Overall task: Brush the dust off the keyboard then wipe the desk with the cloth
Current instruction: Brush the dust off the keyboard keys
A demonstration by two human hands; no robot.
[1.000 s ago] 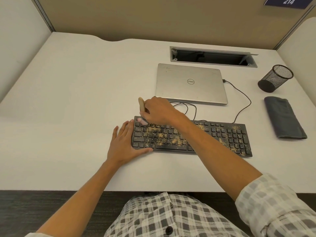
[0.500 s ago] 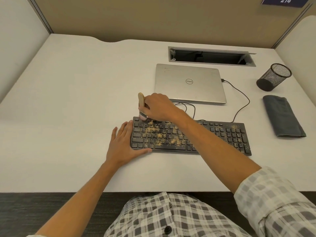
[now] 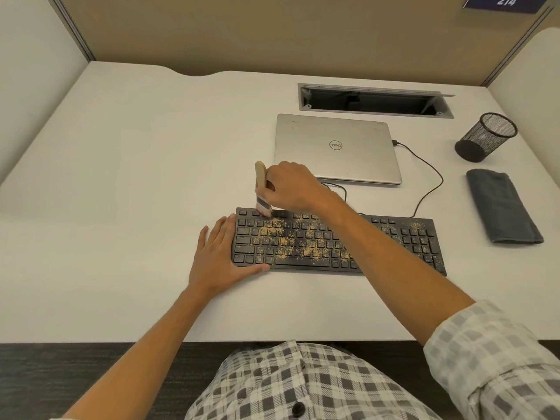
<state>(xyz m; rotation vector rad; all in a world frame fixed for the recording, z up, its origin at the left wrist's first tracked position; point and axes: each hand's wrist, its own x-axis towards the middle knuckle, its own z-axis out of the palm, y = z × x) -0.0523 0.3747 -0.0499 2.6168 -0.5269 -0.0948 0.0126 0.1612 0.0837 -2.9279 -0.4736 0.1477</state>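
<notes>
A black keyboard (image 3: 394, 237) lies on the white desk (image 3: 121, 177), speckled with tan dust, thickest over its left half. My right hand (image 3: 291, 186) grips a small wooden-handled brush (image 3: 261, 189) held upright, its bristles touching the keyboard's top-left key row. My left hand (image 3: 221, 256) rests flat with straight fingers against the keyboard's left end, thumb along its front edge. A folded grey cloth (image 3: 503, 207) lies at the right of the desk, apart from both hands.
A closed silver laptop (image 3: 336, 147) sits behind the keyboard, its black cable (image 3: 430, 183) looping to the right. A black mesh pen cup (image 3: 485, 136) stands at the far right. A cable hatch (image 3: 375, 100) opens in the desk at the back. Partition walls enclose three sides.
My right hand and the brush have stayed at the keyboard's top-left corner, shifting only slightly. My left hand has not moved.
</notes>
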